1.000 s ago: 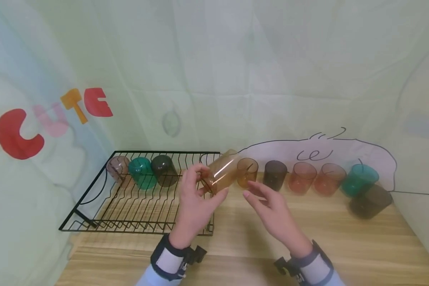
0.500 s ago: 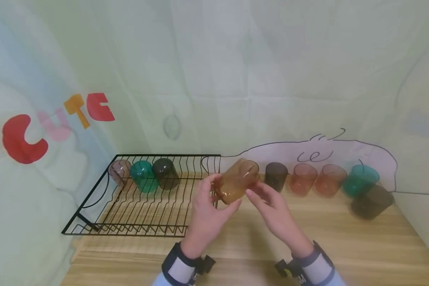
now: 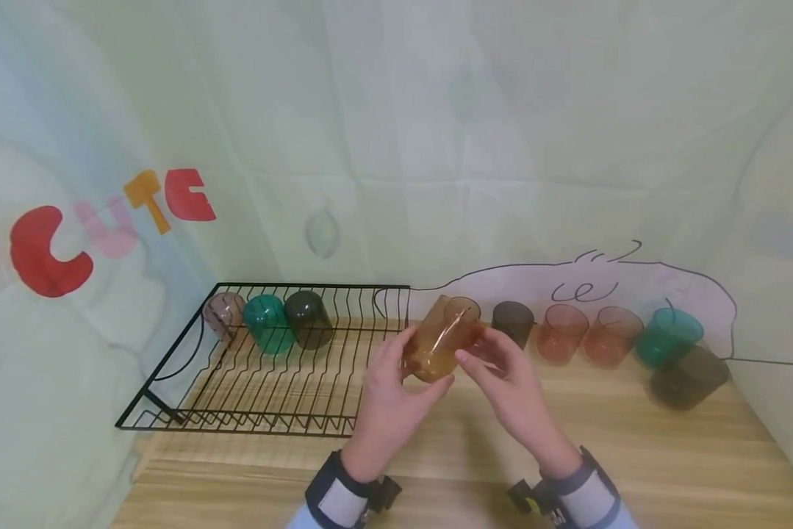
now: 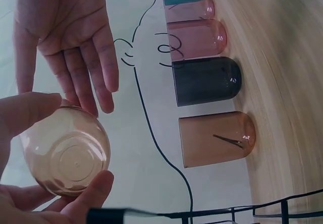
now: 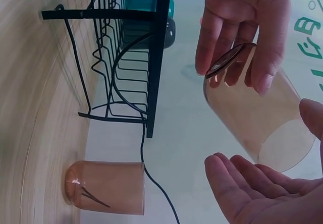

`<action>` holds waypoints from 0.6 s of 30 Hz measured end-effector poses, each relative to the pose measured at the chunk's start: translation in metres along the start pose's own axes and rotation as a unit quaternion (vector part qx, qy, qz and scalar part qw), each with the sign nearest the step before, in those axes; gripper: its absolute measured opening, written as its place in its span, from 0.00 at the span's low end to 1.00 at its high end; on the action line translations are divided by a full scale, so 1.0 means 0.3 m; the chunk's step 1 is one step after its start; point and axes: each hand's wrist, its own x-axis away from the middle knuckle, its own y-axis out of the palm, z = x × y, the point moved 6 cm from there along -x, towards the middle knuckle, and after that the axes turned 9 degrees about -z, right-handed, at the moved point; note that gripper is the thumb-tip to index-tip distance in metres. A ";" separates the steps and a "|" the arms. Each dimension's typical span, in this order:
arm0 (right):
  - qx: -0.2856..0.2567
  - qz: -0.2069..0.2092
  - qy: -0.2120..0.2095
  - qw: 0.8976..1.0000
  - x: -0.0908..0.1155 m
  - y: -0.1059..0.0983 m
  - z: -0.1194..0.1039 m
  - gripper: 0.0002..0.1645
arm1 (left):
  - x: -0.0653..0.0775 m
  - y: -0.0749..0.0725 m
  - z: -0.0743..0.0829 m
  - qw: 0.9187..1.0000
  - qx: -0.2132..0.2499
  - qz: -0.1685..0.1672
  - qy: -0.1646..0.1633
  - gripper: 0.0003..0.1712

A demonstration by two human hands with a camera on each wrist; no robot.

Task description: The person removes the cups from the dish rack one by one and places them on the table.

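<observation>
A clear amber cup (image 3: 436, 349) is held tilted above the table by my left hand (image 3: 392, 400), whose fingers and thumb grip it near its base. That base faces the camera in the left wrist view, where the cup (image 4: 75, 156) shows rings on its bottom. My right hand (image 3: 511, 393) is at the cup's other end, fingers extended; in the right wrist view they lie just under the open end of the cup (image 5: 262, 113), and I cannot tell whether they touch it. A second amber cup (image 4: 217, 139) stands upright on the table behind the held one.
A black wire rack (image 3: 264, 420) stands left, holding upside-down cups at its back: pinkish (image 3: 223, 314), teal (image 3: 267, 325) and dark grey (image 3: 309, 321). Right of the hands stand a dark cup (image 3: 512, 322), two red cups (image 3: 561, 336), a teal cup (image 3: 667, 339) and a brown cup (image 3: 689, 378).
My left hand has carried the amber cup rightward and slightly down, away from the rack and toward my right hand. The right hand has stayed nearly in place; the cup's end now reaches its fingers.
</observation>
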 end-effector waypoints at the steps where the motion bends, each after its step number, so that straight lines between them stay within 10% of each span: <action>1: -0.001 0.002 0.000 1.000 0.001 -0.002 0.000 0.37 | 0.002 0.004 0.000 1.000 0.001 -0.002 0.002 0.44; 18: 0.000 0.022 -0.027 0.999 0.021 -0.005 -0.059 0.43 | 0.014 0.058 -0.017 0.999 0.024 -0.036 0.000 0.40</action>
